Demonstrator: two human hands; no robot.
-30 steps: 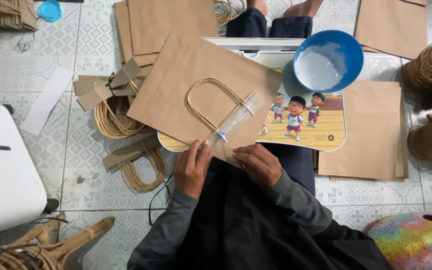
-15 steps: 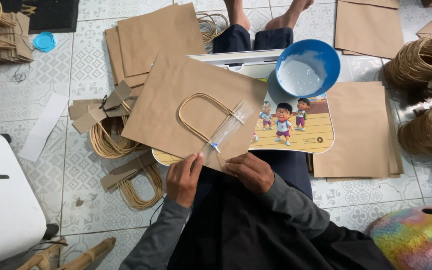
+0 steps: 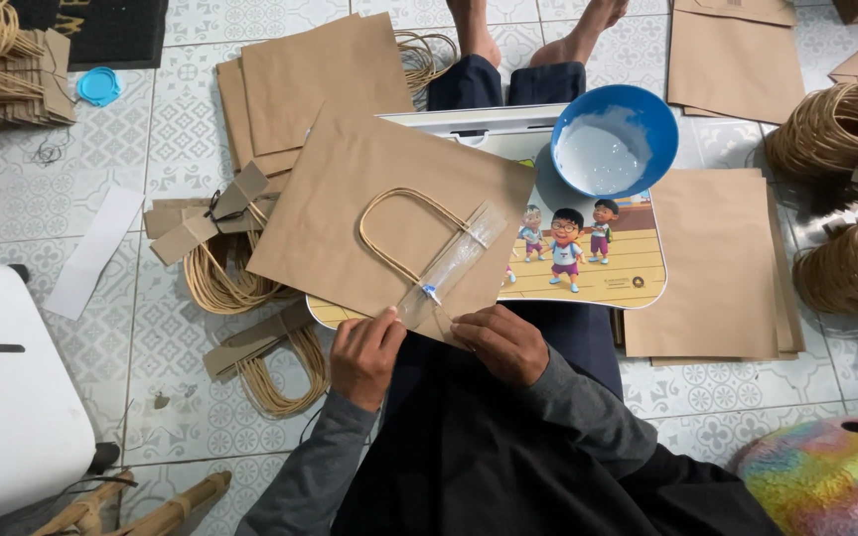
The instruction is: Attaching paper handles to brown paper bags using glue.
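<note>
A brown paper bag (image 3: pixel 350 199) lies flat on a small lap table with a cartoon picture (image 3: pixel 598 268). A rope handle (image 3: pixel 399 228) curves across the bag, its ends under a glossy strip (image 3: pixel 454 260) that looks wet with glue. My left hand (image 3: pixel 364 352) presses the bag's near edge beside the strip's lower end. My right hand (image 3: pixel 499 342) rests fingers down on the same edge, just right of the strip. Neither hand grips anything.
A blue bowl of white glue (image 3: pixel 613 144) sits on the table's far right corner. Stacks of brown bags (image 3: pixel 717 263) lie right and far left (image 3: pixel 300 89). Bundles of rope handles (image 3: pixel 856 263) sit right, loose handles (image 3: pixel 250 288) left. A white box (image 3: pixel 12 397) stands at left.
The view has shifted slightly, so everything sits a little lower in frame. Both hands stay at the bag's near edge by the strip.
</note>
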